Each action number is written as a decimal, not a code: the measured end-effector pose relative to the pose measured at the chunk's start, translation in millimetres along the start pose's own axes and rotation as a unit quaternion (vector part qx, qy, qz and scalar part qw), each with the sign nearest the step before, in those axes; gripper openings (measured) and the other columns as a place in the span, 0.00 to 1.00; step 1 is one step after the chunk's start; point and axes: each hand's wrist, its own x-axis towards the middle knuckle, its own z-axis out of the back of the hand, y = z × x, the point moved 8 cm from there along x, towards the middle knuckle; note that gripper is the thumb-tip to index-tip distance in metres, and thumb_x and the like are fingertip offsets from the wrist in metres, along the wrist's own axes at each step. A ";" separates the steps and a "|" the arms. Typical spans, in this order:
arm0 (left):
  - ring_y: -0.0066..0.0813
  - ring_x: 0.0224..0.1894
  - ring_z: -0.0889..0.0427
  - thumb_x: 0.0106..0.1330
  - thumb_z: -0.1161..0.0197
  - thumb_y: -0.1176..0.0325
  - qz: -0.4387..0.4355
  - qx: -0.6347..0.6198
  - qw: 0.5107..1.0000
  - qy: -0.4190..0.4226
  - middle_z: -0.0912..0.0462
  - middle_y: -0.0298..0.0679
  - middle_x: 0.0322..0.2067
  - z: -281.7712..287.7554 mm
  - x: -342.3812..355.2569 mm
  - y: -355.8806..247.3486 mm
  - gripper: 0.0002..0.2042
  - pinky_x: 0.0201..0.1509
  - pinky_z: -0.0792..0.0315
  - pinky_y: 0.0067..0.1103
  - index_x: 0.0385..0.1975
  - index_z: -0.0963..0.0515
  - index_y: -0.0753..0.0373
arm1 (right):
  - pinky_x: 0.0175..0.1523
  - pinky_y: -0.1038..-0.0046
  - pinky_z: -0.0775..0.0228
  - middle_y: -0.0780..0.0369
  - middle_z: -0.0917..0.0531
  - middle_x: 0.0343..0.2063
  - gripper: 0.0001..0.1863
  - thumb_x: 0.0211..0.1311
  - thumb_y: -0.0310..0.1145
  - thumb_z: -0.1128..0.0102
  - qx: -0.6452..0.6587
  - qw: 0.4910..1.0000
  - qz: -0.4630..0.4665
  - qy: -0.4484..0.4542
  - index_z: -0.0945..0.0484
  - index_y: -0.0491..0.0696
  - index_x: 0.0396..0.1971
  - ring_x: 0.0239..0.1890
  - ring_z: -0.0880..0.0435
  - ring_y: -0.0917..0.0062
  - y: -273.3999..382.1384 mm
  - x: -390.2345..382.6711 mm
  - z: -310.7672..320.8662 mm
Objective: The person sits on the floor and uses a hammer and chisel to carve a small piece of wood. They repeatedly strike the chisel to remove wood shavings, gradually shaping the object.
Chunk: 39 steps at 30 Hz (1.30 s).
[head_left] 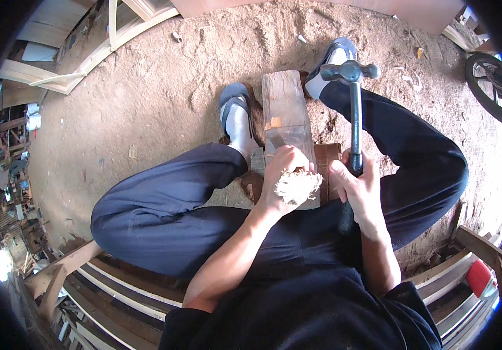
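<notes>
Head view: left hand (pixel 278 174) is curled round a chisel (pixel 276 140), fingers wrapped tight on the handle; its frayed, mushroomed butt (pixel 297 186) sticks out toward the wearer. The flat blade lies low over the wooden board (pixel 286 96), which extends away from the lap between the feet; whether the edge bites or merely rests cannot be told. Just beyond the blade tip, a pale orange patch (pixel 274 123) marks the board's face. Right hand (pixel 363 189) is closed round the dark grip of a ball-peen hammer (pixel 356 119), head up and away from the chisel, well clear of the board. Judgement: the step in hand looks like hammer-driven chiselling. To do it well, seat the edge squarely on the intended line before striking, set the blade angle by the depth wanted, and keep strokes short and in line with the handle. The splayed butt could let the hammer glance onto the knuckles; trimming the fibres would help. Keep both sandalled feet (pixel 236 108) outside the blade's path, and check that the board cannot slide.
</notes>
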 end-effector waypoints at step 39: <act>0.34 0.22 0.28 0.49 0.29 0.80 0.009 -0.198 0.976 -0.090 0.27 0.35 0.20 44.0 44.5 34.2 0.12 0.32 0.27 0.31 0.24 0.29 0.63 | 0.12 0.81 0.53 0.71 0.37 0.14 0.11 0.72 0.34 0.42 0.054 0.974 -0.219 -0.031 0.33 0.47 0.33 0.08 0.42 0.86 -34.6 51.7 -24.9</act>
